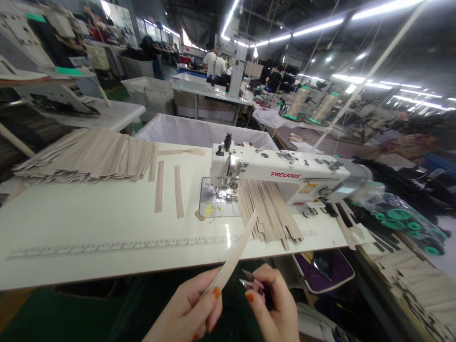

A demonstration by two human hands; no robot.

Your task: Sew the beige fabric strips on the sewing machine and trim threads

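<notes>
Beige strip (233,256): was pinched near its lower end in the left hand (197,301), slanting up and to the right, with its far tip showing against the strip bundle; could not be told whether touching there.
Left fingers: were closed together on the strip, with the orange-nailed thumb pressed over it.
Thread snips (257,285): were gripped in the right hand (273,301), near the strip but apart from it, with pointed blades parted and aimed to the left.
Right fingers: were curled around the pinkish handle, with an orange thumbnail just below the blades.
Strip bundle (265,209): lay layered under the machine's arm, right of the needle plate (219,209), with ends spread toward the table's front edge.
Sewing machine (256,164): stood white across the right half of the tabletop (89,223).
Red lettering (286,175): read "PRECIOUS" along the arm.
Yellow label (308,188): was stuck below and right of the lettering, in print too small to read.
Ruler tape (121,246): ran along the tabletop's front, with figures too faint to make out.
Two loose strips (178,190): lay left of the needle plate, side by side with a gap between.
Large pile (96,154): was fanned out at the tabletop's far left, in the same beige.
Purple tray (324,270): showed below the table edge, to the right of the right hand.
Green rings (397,214): lay in clear plastic, right of the machine.
Thread cones (299,100): stood behind the machine on green bases.
White-lined bin (199,128): stood just behind the tabletop.
</notes>
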